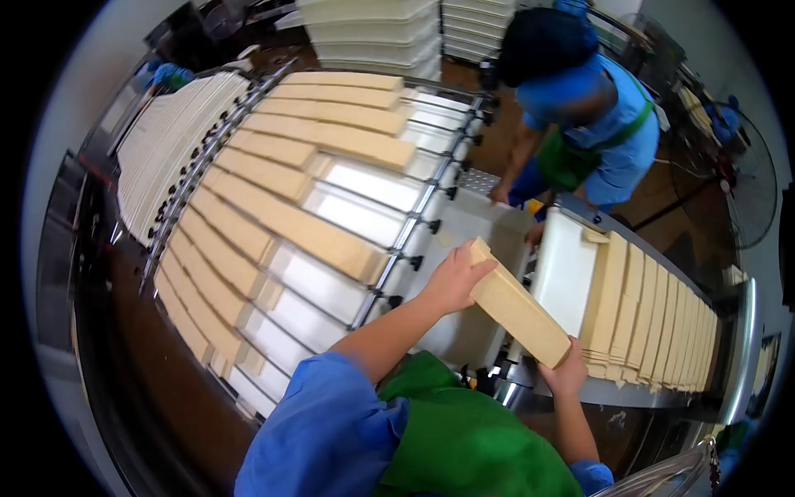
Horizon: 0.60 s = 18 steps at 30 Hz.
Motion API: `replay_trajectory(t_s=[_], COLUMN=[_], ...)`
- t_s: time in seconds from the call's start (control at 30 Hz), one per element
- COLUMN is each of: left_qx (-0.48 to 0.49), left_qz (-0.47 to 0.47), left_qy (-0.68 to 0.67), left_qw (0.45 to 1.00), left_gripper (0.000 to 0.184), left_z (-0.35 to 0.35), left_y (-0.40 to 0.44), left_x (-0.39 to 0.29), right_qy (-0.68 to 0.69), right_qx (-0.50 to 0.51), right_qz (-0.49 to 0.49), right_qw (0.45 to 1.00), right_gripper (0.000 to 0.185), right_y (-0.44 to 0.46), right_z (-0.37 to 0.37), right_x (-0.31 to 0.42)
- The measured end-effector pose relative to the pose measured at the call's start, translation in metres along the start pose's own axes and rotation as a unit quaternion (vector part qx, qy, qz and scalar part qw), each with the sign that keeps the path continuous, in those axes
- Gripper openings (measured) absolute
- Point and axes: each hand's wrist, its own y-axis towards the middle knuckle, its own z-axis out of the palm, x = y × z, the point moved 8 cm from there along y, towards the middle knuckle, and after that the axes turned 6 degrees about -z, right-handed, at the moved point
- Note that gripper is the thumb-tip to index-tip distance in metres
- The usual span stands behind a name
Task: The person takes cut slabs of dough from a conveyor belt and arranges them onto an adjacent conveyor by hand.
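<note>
Between my two hands is a long, pale-yellow slab that looks layered, held at a slant. My left hand grips its upper end, and my right hand grips its lower end, fingers closed round the edges. Beneath the slab is a white tub, partly hidden by my left arm. To the right, several similar slabs lean in a row on a belt beside a bare white surface. On the left, more slabs lie in rows across a conveyor divided by metal rods.
A co-worker in a blue shirt and green apron stands across the tub, hands low near its far side. Stacked white crates stand at the back. A metal rail with black knobs borders the conveyor. A large fan stands far right.
</note>
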Motion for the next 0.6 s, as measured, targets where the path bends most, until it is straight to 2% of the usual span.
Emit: replay_trajectory(t_s=[0.07, 0.23, 0.27, 0.3, 0.33, 0.37, 0.4, 0.43, 0.5, 0.53, 0.6], left_qx=[-0.031, -0.115, -0.067, -0.018, -0.023, 0.008, 0.039, 0.039, 0.094, 0.095, 0.024], left_qz=[-0.035, -0.121, -0.163, -0.203, -0.206, -0.276, -0.343, -0.340, -0.390, -0.382, -0.350], left_qy=[0.023, 0.055, 0.017, -0.023, -0.024, -0.023, -0.022, -0.023, 0.040, 0.034, 0.185], left_qw=[0.999, 0.984, 0.984, 0.979, 0.978, 0.961, 0.938, 0.939, 0.915, 0.919, 0.918], left_gripper=[0.073, 0.077, 0.079, 0.082, 0.082, 0.084, 0.086, 0.086, 0.085, 0.085, 0.077], left_z=[-0.061, -0.172, -0.184, -0.189, -0.196, -0.194, -0.193, -0.200, -0.203, -0.207, -0.239], left_y=[-0.045, -0.160, -0.178, -0.194, -0.202, -0.210, -0.216, -0.211, -0.208, -0.210, -0.207], left_x=[0.018, 0.111, 0.136, 0.158, 0.171, 0.197, 0.222, 0.239, 0.273, 0.275, 0.272], right_qy=[-0.006, 0.014, 0.014, 0.000, -0.016, -0.019, -0.030, -0.042, -0.033, -0.023, -0.011], right_qx=[-0.012, 0.115, 0.115, 0.158, 0.201, 0.200, 0.244, 0.289, 0.303, 0.316, 0.323], right_qz=[-0.044, -0.196, -0.205, -0.228, -0.249, -0.253, -0.264, -0.269, -0.270, -0.275, -0.275], right_qw=[0.999, 0.974, 0.972, 0.961, 0.947, 0.946, 0.933, 0.918, 0.913, 0.908, 0.905], right_gripper=[0.079, 0.082, 0.082, 0.081, 0.081, 0.081, 0.079, 0.078, 0.077, 0.076, 0.074], right_y=[0.002, 0.014, 0.018, 0.020, 0.021, 0.027, 0.032, 0.036, 0.047, 0.049, 0.051], right_z=[-0.008, 0.018, 0.021, 0.032, 0.040, 0.040, 0.047, 0.054, 0.064, 0.073, 0.094], right_x=[0.053, 0.207, 0.233, 0.262, 0.286, 0.307, 0.326, 0.343, 0.374, 0.386, 0.402])
